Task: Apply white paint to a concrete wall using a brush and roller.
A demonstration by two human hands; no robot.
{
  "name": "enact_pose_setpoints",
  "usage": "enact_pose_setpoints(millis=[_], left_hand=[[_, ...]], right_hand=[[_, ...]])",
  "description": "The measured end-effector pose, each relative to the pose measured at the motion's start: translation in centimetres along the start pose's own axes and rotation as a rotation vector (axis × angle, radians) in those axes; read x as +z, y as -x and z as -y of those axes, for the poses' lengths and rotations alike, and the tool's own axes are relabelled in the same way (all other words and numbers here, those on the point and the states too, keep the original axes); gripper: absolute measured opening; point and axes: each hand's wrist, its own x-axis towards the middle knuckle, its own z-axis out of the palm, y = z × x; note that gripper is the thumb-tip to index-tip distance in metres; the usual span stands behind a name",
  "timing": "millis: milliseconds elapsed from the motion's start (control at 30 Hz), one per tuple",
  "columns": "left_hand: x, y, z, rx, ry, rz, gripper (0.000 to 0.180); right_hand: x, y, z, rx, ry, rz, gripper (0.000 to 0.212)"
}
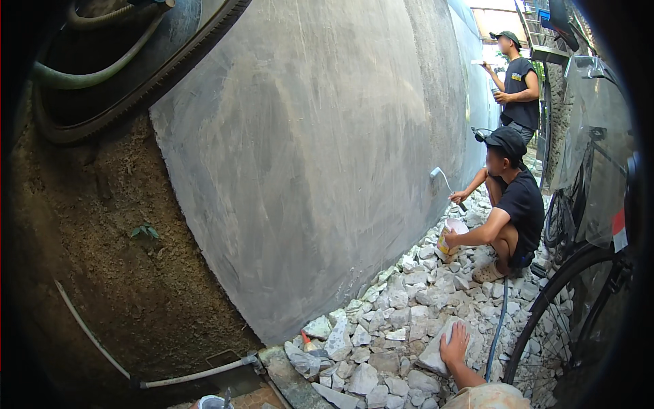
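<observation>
My right hand lies flat, fingers stretched out, against a large pale stone among the rubble at the lower right. Its forearm comes in beside a pale, dirt-marked piece of cloth. My left hand is out of view. Ahead, a crouching co-worker holds a small paint roller near the grey wall and steadies a white paint tub. Farther back, a standing co-worker holds a brush-like tool up to a light-blue painted stretch of wall and a can in the other hand.
Broken stones cover the ground along the wall. A blue hose runs beside a bicycle wheel on the right. At upper left hangs a tyre; below are an earth bank, a pipe and a white container.
</observation>
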Motion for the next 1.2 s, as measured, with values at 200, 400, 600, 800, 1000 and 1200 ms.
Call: enact_pose_setpoints(millis=[200, 400, 600, 800, 1000, 1200], left_hand=[[0.1, 0.0, -0.1, -0.010, 0.021, 0.009, 0.063], [0.1, -0.4, -0.2, -0.013, 0.040, 0.010, 0.063], [0.1, -0.7, 0.4, -0.014, 0.052, 0.006, 0.063], [0.0, -0.4, 1.1, 0.001, 0.067, -0.002, 0.062], [-0.2, 0.1, 0.3, -0.019, 0.085, -0.011, 0.064], [0.1, 0.7, -1.2, -0.096, 0.150, -0.013, 0.068]], right_hand=[[0.0, 0.0, 0.2, 0.000, 0.004, -0.003, 0.071], [-0.1, 0.1, 0.2, -0.005, 0.003, -0.004, 0.070], [-0.1, 0.0, 0.1, -0.008, 0.011, 0.001, 0.071], [-0.2, 0.0, 0.2, -0.003, 0.012, 0.010, 0.072], [0.1, -0.1, 0.3, -0.001, 0.042, 0.009, 0.070], [-0.1, -0.2, 0.3, 0.023, 0.047, 0.010, 0.071]])
